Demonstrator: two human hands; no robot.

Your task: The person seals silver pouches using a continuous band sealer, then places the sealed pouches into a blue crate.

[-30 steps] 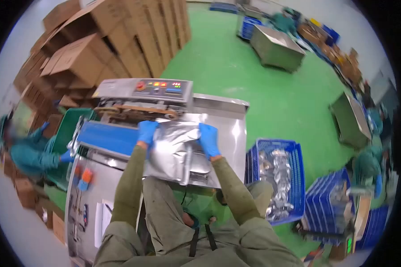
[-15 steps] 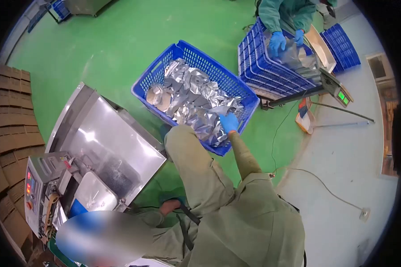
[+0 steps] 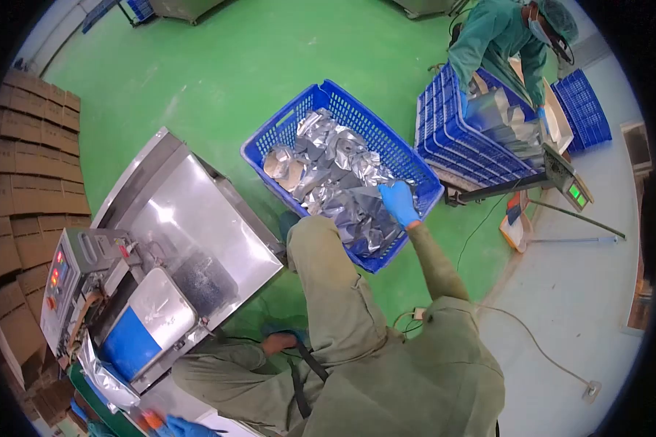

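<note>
My right hand, in a blue glove, reaches into a blue plastic crate on the floor. Its fingers are closed on the edge of a silver foil pouch near the crate's right end. Many crumpled foil pouches fill the crate, and a round tan piece lies at its left end. My left hand is out of view below the frame.
Left of my knees stands a steel table with a sealing machine on it. Stacked cartons line the left wall. A co-worker bends over stacked blue crates by a scale. Another person's gloved hand shows at bottom left.
My view has shifted, moving the scene right and down. My right hand stays at the pouches. The far co-worker's hands have gone deeper into the crate. A blurred shape at bottom left is gone.
</note>
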